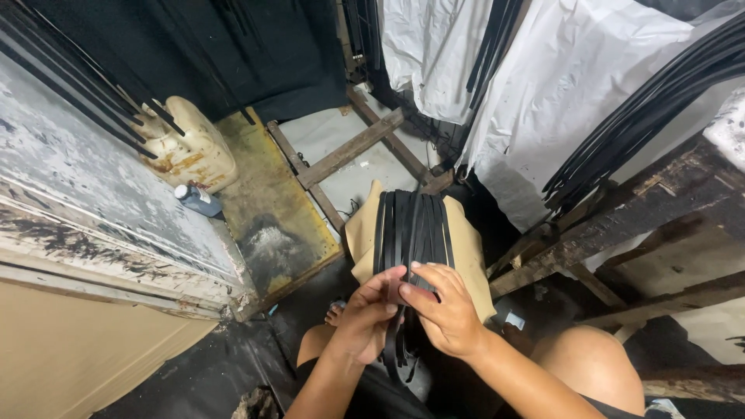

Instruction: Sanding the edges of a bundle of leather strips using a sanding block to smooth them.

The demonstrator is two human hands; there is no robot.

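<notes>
- Black strips (411, 225) lie in a flat bundle over a tan sheet (466, 240), running lengthwise away from the person and hanging down between the knees at the near end.
- Beyond the tan sheet, a rough wooden frame (349, 147) crosses a dark, stained floor with a worn yellow patch (268, 194) to its left.
- Left of the tan sheet stands a grimy cream plastic jug (190, 147), with a small dark bottle (198, 200) lying just beside it, against a wall of peeling paint (85, 194).
- Right of the tan sheet, a worn wooden bench (621, 225) carries more long black strips (644, 116), with white plastic sheeting (559, 85) hanging behind.
- Left hand (365, 314) is curled at the near end of the bundle, thumb and fingers pinched on the strips.
- Right hand (442, 310) meets it from the other side, fingers bent over the same strips; both hands are together, gripping the bundle.
</notes>
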